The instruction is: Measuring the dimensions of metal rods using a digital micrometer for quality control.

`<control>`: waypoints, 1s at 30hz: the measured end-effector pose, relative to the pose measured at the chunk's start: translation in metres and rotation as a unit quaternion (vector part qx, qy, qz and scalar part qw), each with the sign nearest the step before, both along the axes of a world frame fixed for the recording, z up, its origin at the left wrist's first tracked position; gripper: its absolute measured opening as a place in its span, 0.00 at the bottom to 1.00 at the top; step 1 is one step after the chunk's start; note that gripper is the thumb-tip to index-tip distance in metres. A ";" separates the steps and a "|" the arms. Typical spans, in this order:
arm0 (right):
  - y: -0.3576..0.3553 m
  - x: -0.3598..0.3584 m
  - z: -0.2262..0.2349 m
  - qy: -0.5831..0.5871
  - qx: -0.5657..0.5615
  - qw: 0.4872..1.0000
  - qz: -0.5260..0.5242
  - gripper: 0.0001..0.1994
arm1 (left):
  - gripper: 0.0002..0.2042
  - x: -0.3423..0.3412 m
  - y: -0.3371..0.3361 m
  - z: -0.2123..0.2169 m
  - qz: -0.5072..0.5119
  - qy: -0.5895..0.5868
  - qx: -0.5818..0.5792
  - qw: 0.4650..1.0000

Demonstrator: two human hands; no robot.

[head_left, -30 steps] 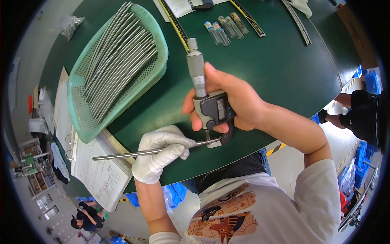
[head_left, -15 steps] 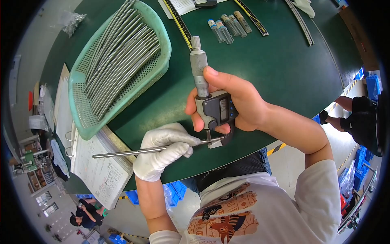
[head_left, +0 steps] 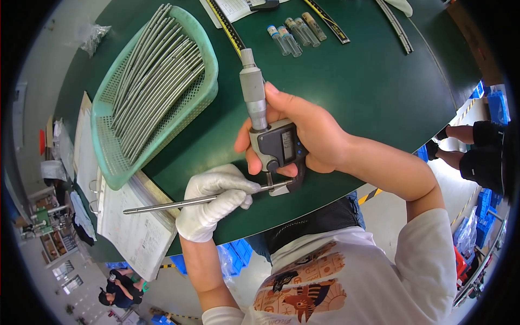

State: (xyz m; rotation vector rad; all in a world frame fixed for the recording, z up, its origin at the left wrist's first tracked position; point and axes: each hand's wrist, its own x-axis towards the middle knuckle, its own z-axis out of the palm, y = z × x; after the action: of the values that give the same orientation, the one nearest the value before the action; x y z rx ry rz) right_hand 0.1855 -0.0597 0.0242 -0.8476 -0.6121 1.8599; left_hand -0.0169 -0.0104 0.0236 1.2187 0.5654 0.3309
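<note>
In a white glove, my left hand (head_left: pixel 214 203) pinches a slim metal rod (head_left: pixel 168 206) near its right end. The rod lies almost level, its long free part reaching left. My bare right hand (head_left: pixel 303 127) is wrapped round a digital micrometer (head_left: pixel 275 146) with a small display, thimble pointing up and away. My right thumb rests beside the thimble. The rod's right end sits in the gap between the micrometer's measuring faces. Whether both faces touch the rod is too small to tell.
A green plastic basket (head_left: pixel 211 89) of metal rods (head_left: pixel 157 81) stands at the left, beside an open ring binder (head_left: pixel 135 233). Several capped clear tubes (head_left: pixel 292 40) lie at the back on the green table (head_left: pixel 368 81), near yellow-black rulers (head_left: pixel 330 21). Other people are in the background.
The micrometer and my right hand have shifted slightly left in the picture, as have the basket and tubes. The grip on rod and micrometer stays the same.
</note>
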 end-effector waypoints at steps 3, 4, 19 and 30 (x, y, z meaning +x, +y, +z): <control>0.000 -0.001 -0.001 0.017 -0.024 1.000 -0.001 0.32 | 0.09 0.000 0.000 0.000 -0.001 -0.004 0.008 1.000; 0.000 0.000 0.000 0.027 -0.013 1.000 0.001 0.32 | 0.09 0.000 0.000 0.000 -0.001 -0.002 0.007 1.000; -0.003 0.001 0.001 -0.002 0.012 1.000 -0.013 0.29 | 0.16 0.004 -0.005 0.002 0.057 0.016 -0.044 0.997; 0.001 0.001 0.001 0.011 -0.014 1.000 -0.008 0.34 | 0.13 0.003 -0.008 -0.001 0.110 0.035 -0.047 0.992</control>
State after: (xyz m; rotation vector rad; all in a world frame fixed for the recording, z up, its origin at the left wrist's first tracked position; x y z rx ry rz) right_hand 0.1865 -0.0589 0.0253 -0.8469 -0.5657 1.8646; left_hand -0.0141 -0.0185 0.0231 1.0832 0.7693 0.4438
